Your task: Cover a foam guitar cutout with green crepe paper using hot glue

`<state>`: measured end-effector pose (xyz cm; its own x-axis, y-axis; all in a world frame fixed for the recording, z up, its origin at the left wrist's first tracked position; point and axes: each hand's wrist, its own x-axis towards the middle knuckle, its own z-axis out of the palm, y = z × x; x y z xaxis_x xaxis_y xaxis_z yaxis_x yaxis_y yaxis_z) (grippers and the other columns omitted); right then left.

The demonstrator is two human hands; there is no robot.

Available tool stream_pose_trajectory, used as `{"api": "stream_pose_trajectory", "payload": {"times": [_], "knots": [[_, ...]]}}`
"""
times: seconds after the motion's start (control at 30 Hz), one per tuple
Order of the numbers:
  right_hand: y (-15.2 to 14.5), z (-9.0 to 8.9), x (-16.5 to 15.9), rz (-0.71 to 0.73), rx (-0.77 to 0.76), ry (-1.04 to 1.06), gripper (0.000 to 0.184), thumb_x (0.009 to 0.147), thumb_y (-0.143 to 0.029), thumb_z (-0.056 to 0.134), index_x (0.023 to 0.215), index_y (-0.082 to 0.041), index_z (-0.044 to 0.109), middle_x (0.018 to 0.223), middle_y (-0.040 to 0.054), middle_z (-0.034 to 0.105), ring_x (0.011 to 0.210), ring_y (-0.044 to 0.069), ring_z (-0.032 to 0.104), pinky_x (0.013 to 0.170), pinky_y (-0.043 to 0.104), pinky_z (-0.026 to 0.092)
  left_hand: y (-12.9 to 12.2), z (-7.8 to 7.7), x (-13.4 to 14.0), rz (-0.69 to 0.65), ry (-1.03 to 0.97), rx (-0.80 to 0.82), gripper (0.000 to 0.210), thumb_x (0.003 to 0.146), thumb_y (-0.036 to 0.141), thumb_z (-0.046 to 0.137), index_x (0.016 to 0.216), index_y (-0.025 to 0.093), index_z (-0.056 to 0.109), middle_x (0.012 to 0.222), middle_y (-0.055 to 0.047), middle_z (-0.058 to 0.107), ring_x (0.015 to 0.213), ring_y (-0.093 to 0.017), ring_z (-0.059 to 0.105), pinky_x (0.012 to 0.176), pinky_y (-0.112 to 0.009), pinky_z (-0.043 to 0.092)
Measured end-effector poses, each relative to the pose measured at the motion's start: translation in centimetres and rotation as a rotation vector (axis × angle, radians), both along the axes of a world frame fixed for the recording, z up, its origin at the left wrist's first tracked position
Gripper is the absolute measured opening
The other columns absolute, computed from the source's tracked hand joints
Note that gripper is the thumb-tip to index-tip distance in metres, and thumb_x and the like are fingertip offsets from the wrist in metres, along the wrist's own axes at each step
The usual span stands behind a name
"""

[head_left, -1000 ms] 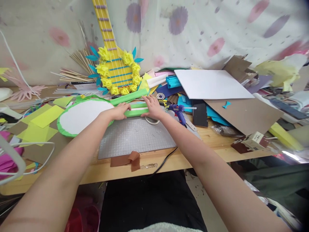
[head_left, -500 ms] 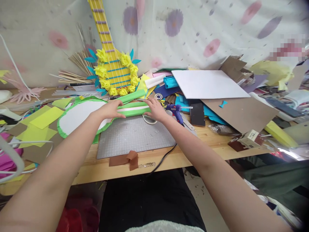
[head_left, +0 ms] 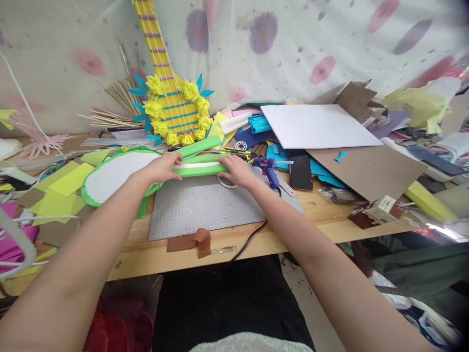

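A guitar-shaped craft piece [head_left: 120, 173] with a white face and green paper edging lies across the table, its long neck pointing right. My left hand [head_left: 163, 168] grips the neck near the body. Farther right, my right hand [head_left: 234, 168] is closed round the same neck, thumb on the near side. A white strip shows along the green neck between the hands. Beneath it lies a grey cutting mat [head_left: 208, 203]. A roll of green paper [head_left: 200, 146] sits just behind the neck. Close to my right hand is a blue glue gun [head_left: 269, 168].
A yellow paper guitar [head_left: 176, 107] with yellow flowers leans at the back. A phone [head_left: 300, 171], a white board [head_left: 318, 126] and brown cardboard [head_left: 370, 168] lie on the right. Yellow paper sheets [head_left: 62, 186] cover the left. A black cord [head_left: 251, 240] crosses the table's front edge.
The green-edged craft piece has shifted slightly left, and my left hand has moved left with it. My right hand stays at nearly the same place on the neck.
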<state>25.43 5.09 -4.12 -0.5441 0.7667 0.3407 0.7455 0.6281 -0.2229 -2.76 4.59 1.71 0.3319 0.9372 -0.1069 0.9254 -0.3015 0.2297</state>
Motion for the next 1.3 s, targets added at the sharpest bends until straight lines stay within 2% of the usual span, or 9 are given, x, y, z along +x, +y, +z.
{"api": "stream_pose_trajectory", "payload": {"times": [0.3, 0.4, 0.5, 0.6, 0.73, 0.87, 1.03, 1.2, 1.3], "knots": [[-2.0, -0.2, 1.7, 0.007, -0.058, -0.008, 0.040, 0.085, -0.028, 0.062, 0.122, -0.011, 0.058, 0.122, 0.0156, 0.062, 0.117, 0.027, 0.055, 0.100, 0.042, 0.042, -0.7, -0.2, 1.2, -0.030, 0.209, -0.020, 0.069, 0.067, 0.026, 0.067, 0.133, 0.022, 0.046, 0.129, -0.012, 0.057, 0.122, -0.030, 0.050, 0.098, -0.039, 0.042], [-3.1, -0.2, 3.4, -0.033, -0.034, 0.102, 0.033, 0.088, -0.028, 0.056, 0.118, -0.017, 0.061, 0.119, 0.0127, 0.065, 0.114, 0.026, 0.057, 0.097, 0.042, 0.044, -1.3, -0.5, 2.0, -0.076, 0.196, 0.062, 0.067, 0.068, 0.039, 0.070, 0.130, 0.020, 0.050, 0.132, -0.013, 0.051, 0.126, -0.032, 0.045, 0.103, -0.041, 0.037], [-4.6, 0.0, 6.1, -0.081, -0.059, 0.204, 0.026, 0.088, -0.035, 0.053, 0.104, -0.020, 0.067, 0.109, 0.0091, 0.070, 0.104, 0.025, 0.062, 0.091, 0.039, 0.046, -2.2, -1.2, 3.8, -0.110, 0.034, 0.141, 0.055, 0.074, 0.048, 0.064, 0.121, 0.020, 0.056, 0.130, -0.011, 0.051, 0.125, -0.029, 0.043, 0.105, -0.039, 0.036], [-5.9, -0.2, 9.0, -0.227, -0.153, 0.247, 0.030, 0.087, -0.044, 0.051, 0.082, -0.021, 0.069, 0.086, 0.0058, 0.073, 0.079, 0.021, 0.065, 0.074, 0.033, 0.046, -2.9, -2.5, 6.2, -0.074, -0.092, 0.223, 0.040, 0.083, 0.043, 0.056, 0.113, 0.018, 0.060, 0.122, -0.012, 0.055, 0.120, -0.029, 0.047, 0.104, -0.041, 0.036], [-6.5, -0.9, 11.6, -0.573, -0.170, 0.353, 0.046, 0.082, -0.061, 0.050, 0.061, -0.021, 0.059, 0.059, 0.0026, 0.062, 0.059, 0.017, 0.057, 0.059, 0.030, 0.039, -3.0, -4.5, 8.4, -0.063, -0.157, 0.266, 0.030, 0.085, 0.037, 0.056, 0.109, 0.020, 0.062, 0.116, -0.011, 0.058, 0.115, -0.029, 0.049, 0.103, -0.044, 0.036], [-5.3, -1.7, 12.1, -0.765, -0.033, 0.435, 0.050, 0.071, -0.071, 0.055, 0.069, -0.022, 0.053, 0.070, 0.0037, 0.061, 0.067, 0.019, 0.057, 0.062, 0.031, 0.040, -2.8, -5.4, 8.7, -0.010, -0.231, 0.286, 0.024, 0.085, 0.033, 0.057, 0.104, 0.020, 0.063, 0.113, -0.009, 0.059, 0.110, -0.026, 0.051, 0.101, -0.041, 0.038], [-3.4, -3.2, 11.3, -0.691, -0.026, 0.441, 0.054, 0.068, -0.071, 0.058, 0.085, -0.020, 0.054, 0.091, 0.0113, 0.062, 0.089, 0.026, 0.058, 0.078, 0.039, 0.045, -2.9, -5.4, 8.3, -0.006, -0.287, 0.297, 0.014, 0.085, 0.025, 0.054, 0.097, 0.021, 0.060, 0.105, -0.008, 0.062, 0.105, -0.025, 0.053, 0.097, -0.041, 0.041], [-2.9, -4.0, 10.9, -0.700, -0.112, 0.367, 0.044, 0.072, -0.064, 0.057, 0.078, -0.021, 0.052, 0.087, 0.0107, 0.061, 0.089, 0.027, 0.058, 0.079, 0.039, 0.045, -3.6, -4.9, 7.6, -0.097, -0.217, 0.337, 0.014, 0.081, 0.014, 0.049, 0.084, 0.022, 0.061, 0.099, -0.007, 0.063, 0.100, -0.024, 0.054, 0.091, -0.040, 0.043], [-3.1, -4.0, 10.9, -0.713, -0.118, 0.359, 0.041, 0.074, -0.062, 0.056, 0.073, -0.022, 0.049, 0.084, 0.0090, 0.061, 0.085, 0.026, 0.058, 0.077, 0.037, 0.045, -4.0, -4.7, 7.2, -0.137, -0.199, 0.337, 0.019, 0.081, 0.013, 0.048, 0.088, 0.023, 0.063, 0.100, -0.007, 0.064, 0.102, -0.024, 0.055, 0.091, -0.039, 0.045]]}}
